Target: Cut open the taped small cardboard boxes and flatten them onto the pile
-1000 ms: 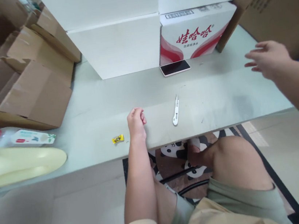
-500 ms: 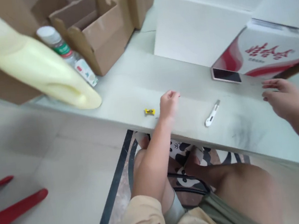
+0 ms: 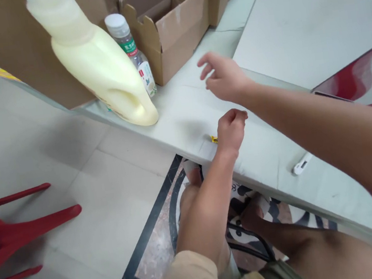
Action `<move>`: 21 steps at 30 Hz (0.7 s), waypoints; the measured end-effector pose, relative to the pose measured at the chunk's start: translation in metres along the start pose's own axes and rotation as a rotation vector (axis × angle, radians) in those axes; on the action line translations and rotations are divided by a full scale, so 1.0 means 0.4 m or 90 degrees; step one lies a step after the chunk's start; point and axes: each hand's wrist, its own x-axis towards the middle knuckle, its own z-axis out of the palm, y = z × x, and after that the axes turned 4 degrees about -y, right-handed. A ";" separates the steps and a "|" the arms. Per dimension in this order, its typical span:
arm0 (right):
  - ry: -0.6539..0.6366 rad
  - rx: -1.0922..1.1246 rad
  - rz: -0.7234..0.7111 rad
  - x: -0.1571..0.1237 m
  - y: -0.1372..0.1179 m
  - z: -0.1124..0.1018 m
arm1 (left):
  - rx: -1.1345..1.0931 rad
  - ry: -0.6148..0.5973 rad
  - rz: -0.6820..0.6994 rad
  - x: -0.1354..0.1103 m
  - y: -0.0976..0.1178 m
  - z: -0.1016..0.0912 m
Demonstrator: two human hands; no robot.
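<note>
My left hand [image 3: 231, 129] rests on the pale table [image 3: 182, 112] near its front edge, fingers curled into a loose fist with nothing visible in them. A small yellow wrapped candy [image 3: 214, 139] lies just left of it. My right hand [image 3: 222, 76] reaches across above the table with fingers spread, open and holding nothing, in front of an open cardboard box [image 3: 171, 27]. A clear water bottle [image 3: 131, 50] and a large cream plastic jug [image 3: 100, 64] stand to its left. A white cutter [image 3: 301, 164] lies partly hidden under my right forearm.
White boxes [image 3: 298, 28] and a red-and-white carton [image 3: 367, 83] stand at the right back of the table. More brown cardboard [image 3: 6, 53] stands at the left. A red plastic stool [image 3: 9, 231] lies on the tiled floor at the left. A patterned mat [image 3: 191, 230] and my knees are under the table.
The view has swung left. My right hand has crossed from the right side of the table over to the cardboard box, above my left hand. The left hand has stayed in place.
</note>
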 end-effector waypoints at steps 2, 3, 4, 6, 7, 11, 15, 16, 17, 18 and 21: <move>-0.021 -0.027 -0.045 0.052 -0.076 0.018 | 0.006 0.012 0.006 -0.006 0.013 -0.019; -0.017 -0.029 -0.055 0.077 -0.108 0.021 | 0.009 0.018 0.010 -0.009 0.018 -0.028; -0.009 -0.035 -0.060 0.101 -0.134 0.020 | 0.009 0.024 0.012 -0.012 0.024 -0.035; -0.020 -0.063 -0.061 0.143 -0.168 0.012 | 0.002 0.035 0.006 -0.016 0.033 -0.045; -0.032 -0.080 -0.057 0.158 -0.175 0.007 | -0.001 0.037 -0.001 -0.018 0.037 -0.049; -0.041 -0.130 -0.011 0.169 -0.146 -0.008 | -0.007 0.036 -0.018 -0.022 0.047 -0.057; -0.006 -0.161 0.055 0.120 -0.056 -0.020 | -0.036 0.045 -0.005 -0.024 0.048 -0.056; 0.006 -0.161 0.071 0.101 -0.027 -0.025 | -0.044 0.049 -0.002 -0.024 0.047 -0.055; 0.020 -0.143 0.090 0.077 0.005 -0.033 | -0.050 0.054 0.002 -0.025 0.046 -0.052; 0.040 -0.108 0.113 0.048 0.039 -0.041 | -0.056 0.057 0.005 -0.026 0.046 -0.050; 0.146 0.134 0.193 -0.067 0.155 -0.068 | -0.068 0.070 0.025 -0.027 0.044 -0.048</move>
